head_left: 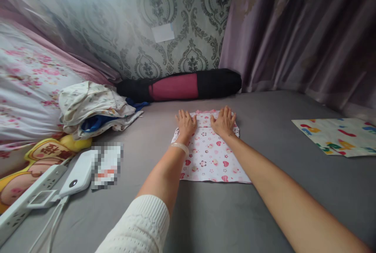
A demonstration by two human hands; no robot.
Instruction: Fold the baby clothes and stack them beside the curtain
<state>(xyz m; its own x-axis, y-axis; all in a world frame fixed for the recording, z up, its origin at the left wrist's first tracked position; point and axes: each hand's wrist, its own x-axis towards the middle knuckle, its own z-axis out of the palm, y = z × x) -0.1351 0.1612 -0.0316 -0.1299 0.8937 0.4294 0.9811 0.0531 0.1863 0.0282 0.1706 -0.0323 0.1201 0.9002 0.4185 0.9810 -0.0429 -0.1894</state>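
Lying on the smooth grey fabric sheet (217,214) before me is a flat white cloth (205,153) printed with pink and red hearts. On its far part my left hand (186,124) and right hand (223,123) press palms-down, fingers spread, gripping nothing. Beyond, a long black-and-maroon fabric bag (176,87) hides its contents.

A single head-worn camera gives the view. It looks from above the near side of the printed cloth (207,155), facing forward and down across it, near enough that both forearms (163,167) stretch in from this side of the cloth, wide enough to catch the wallpapered wall (188,10) beyond it.
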